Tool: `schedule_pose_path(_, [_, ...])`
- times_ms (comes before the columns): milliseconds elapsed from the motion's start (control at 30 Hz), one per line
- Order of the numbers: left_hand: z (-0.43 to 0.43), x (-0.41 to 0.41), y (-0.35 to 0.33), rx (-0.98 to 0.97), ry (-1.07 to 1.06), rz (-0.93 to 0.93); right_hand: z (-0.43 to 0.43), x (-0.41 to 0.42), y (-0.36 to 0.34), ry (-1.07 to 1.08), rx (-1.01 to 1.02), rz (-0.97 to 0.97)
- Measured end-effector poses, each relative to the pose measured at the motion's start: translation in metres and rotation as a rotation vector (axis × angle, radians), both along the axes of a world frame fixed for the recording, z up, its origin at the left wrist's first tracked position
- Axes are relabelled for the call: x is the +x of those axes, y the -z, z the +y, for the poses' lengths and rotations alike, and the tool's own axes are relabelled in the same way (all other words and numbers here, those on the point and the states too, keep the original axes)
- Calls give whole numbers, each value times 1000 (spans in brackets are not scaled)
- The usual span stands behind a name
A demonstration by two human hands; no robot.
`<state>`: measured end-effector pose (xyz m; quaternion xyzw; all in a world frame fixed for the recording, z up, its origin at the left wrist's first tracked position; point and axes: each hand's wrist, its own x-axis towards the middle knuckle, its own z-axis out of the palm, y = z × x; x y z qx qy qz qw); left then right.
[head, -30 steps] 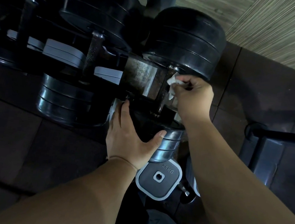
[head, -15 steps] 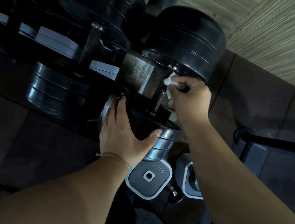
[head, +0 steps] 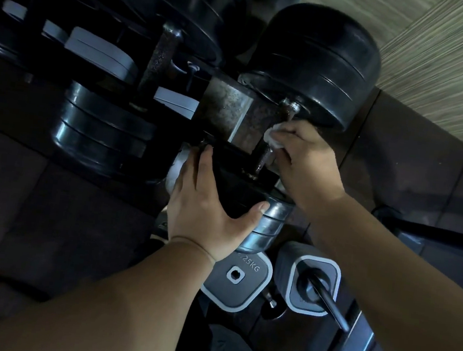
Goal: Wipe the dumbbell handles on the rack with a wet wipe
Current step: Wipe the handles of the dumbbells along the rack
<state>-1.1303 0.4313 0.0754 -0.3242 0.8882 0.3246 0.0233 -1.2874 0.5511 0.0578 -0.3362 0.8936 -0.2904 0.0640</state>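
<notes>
Right hand is curled round a crumpled white wet wipe, which is pressed against the rusty knurled metal dumbbell handle. The wipe is sited on the upper-middle part of the handle, just below the collar at the far black round rubber dumbbell head. Only a small white fold is seen past the fingers. Whether the fingers close fully round the bar cannot be told: the far side is hidden by the hand.

Left hand is laid flat on the near black dumbbell head. Fingers are straight and together, thumb is spread wide, and its tip is set against the shiny stacked plate edges. Nothing is gripped; the head is only rested on.

The dumbbell is seated on the rack, its handle just beside a rusted square steel rack plate. A second black plate-stack dumbbell is racked to the left, its dark rough handle untouched.

Below the hands a grey square weight marked 25KG is seen, with a second grey square weight on a black bar just beside it. Dark floor tiles are met by striped wood-pattern flooring at upper right.
</notes>
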Motion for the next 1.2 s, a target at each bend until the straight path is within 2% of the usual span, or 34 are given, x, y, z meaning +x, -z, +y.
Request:
schedule_pose_path(100, [1, 1, 1, -19, -2, 25, 11, -4, -2, -223, 3, -7])
schedule_pose_path(167, [1, 1, 1, -23, -1, 38, 12, -13, -4, -242, 21, 18])
schedule_pose_path(333, [0, 2, 3, -34, -2, 62, 5, -22, 1, 7, 86, 171])
schedule_pose_path(467, [0, 1, 3, -22, -11, 48, 7, -6, 8, 168, -13, 21])
schedule_pose_path(533, [0, 1, 3, -14, -12, 47, 6, -4, 11, 189, -92, 27])
schedule_pose_path(600, [0, 1, 4, -18, -10, 46, 6, -2, 12, 119, -108, 45])
schedule_pose_path(733, [0, 1, 4, -12, -11, 51, 15, -9, 12, -43, -10, 108])
schedule_pose_path(1033, [1, 2, 3, -12, -19, 60, 2, -25, -4, -79, 16, 180])
schedule_pose_path(1200, [0, 2, 3, -8, -12, 55, 2, -14, -7, -178, 19, 106])
